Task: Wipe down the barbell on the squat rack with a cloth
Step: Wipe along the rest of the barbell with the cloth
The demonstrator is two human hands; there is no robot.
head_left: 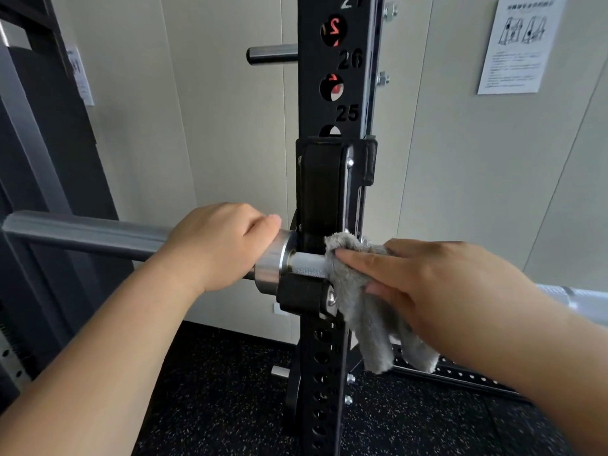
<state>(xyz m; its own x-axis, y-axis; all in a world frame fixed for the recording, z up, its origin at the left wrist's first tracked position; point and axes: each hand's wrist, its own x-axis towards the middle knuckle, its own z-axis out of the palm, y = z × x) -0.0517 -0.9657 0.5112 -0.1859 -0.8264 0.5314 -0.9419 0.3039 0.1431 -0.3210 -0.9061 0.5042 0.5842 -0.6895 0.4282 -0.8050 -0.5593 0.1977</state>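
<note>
Both hands were on the bar. The left hand (223, 245) was curled over the thick sleeve of the barbell (82, 232), gripping it just beside the shiny collar (274, 258), knuckles up and the forearm reaching in from the lower left. The right hand (437, 284) held a grey cloth (355, 301) against the thinner knurled shaft, just on the other side of the upright. Its forefinger lay straight along the top of the fabric, and the thumb appeared to pinch it from below. The cloth was draped over the shaft, and its loose folds hung down below the hand.

The barbell lay level across the black squat rack (332, 93), resting in a padded hook (306, 294) fixed to the upright. Its shaft came back into view past the right wrist, at the right edge. The upright bore round holes and the numbers 25 and 26. A short dark peg (273, 55) stuck out from its left side higher up, and a smaller silver peg (279, 371) showed near its foot. A printed sheet (519, 44) hung on the pale wall at upper right. Black speckled floor (230, 390) lay beneath.
</note>
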